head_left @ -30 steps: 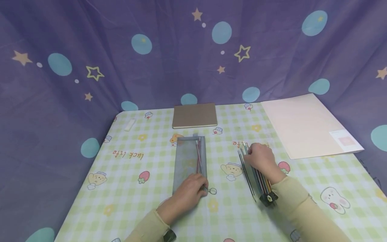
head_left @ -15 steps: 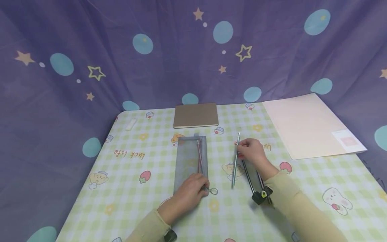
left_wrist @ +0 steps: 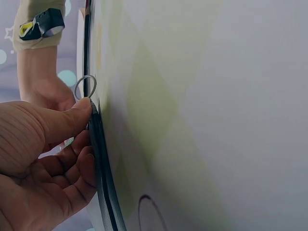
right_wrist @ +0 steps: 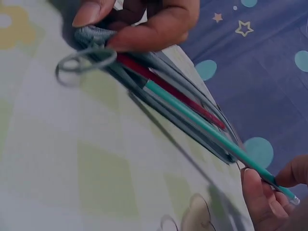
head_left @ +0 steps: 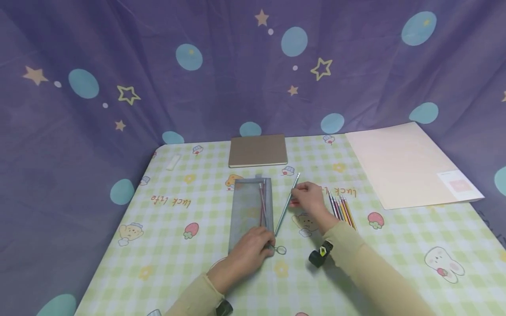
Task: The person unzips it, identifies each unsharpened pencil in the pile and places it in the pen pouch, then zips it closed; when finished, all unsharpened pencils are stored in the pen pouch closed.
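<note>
Right fingers (head_left: 303,188) are pinching a teal pencil (head_left: 285,210); left fingers (head_left: 264,238) are pinching the pouch (head_left: 246,208) ahead. Insertion is apparently beginning, next needing aim.

"Where's the L hand (head_left: 251,245)?"
"Nearer the table's (head_left: 108,281) L edge than the other; back up, thumb straight, fingers curled, pinching."
"& R hand (head_left: 310,199)?"
"Further fwd, closer to the far edge. Thumb + fingertips pinched tog."
"Arms?"
"Both reach twd far edge, angled in to each other; L sleeve (head_left: 193,296) & R sleeve (head_left: 357,254) stop short of the hands, wrists bare."
</note>
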### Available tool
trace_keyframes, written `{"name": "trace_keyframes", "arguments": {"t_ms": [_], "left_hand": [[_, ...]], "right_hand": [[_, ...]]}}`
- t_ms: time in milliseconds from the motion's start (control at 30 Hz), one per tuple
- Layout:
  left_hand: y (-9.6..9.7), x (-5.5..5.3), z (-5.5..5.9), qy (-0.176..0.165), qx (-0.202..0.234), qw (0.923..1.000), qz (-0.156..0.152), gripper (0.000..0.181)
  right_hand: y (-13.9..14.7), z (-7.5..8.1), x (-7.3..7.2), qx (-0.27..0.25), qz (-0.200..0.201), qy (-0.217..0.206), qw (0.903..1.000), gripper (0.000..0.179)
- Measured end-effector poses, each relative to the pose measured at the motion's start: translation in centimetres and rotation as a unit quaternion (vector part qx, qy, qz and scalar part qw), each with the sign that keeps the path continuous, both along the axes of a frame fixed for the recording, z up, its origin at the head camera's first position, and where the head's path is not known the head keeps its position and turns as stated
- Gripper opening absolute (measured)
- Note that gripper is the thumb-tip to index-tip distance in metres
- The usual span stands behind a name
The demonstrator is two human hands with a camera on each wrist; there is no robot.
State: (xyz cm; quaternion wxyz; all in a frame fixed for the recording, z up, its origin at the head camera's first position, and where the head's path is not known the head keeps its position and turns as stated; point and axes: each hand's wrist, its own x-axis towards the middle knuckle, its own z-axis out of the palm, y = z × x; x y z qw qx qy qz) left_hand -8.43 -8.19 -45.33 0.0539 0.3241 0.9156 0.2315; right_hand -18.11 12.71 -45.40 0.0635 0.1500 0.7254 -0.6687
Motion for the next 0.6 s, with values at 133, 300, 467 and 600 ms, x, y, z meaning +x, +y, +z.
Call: {"name": "trace_keyframes", "arguments": {"t_ms": [133, 300, 467, 600], "left_hand": [[0.0, 0.0, 0.0, 0.007, 0.0, 1.0, -0.004, 0.013], [0.0, 0.0, 0.1, 0.011, -0.004, 0.9999, -0.005, 0.013], [0.1, 0.0, 0.1, 0.018, -0.013, 0.9997, -0.008, 0.013], [0.1, -0.1, 0.0, 0.024, -0.02, 0.9995, -0.011, 0.012]], "right_hand": [[-0.9, -0.2, -0.1, -0.018, 0.002, 0.0, 0.9998, 0.024], [-1.8, -0.6, 0.1, -0.002, 0.018, -0.018, 0.9997, 0.022], [-2.9, -0.7, 0.4, -0.024, 0.02, -0.033, 0.999, 0.022], [-3.8, -0.7, 0.6, -0.028, 0.021, -0.041, 0.9985, 0.025]]}}
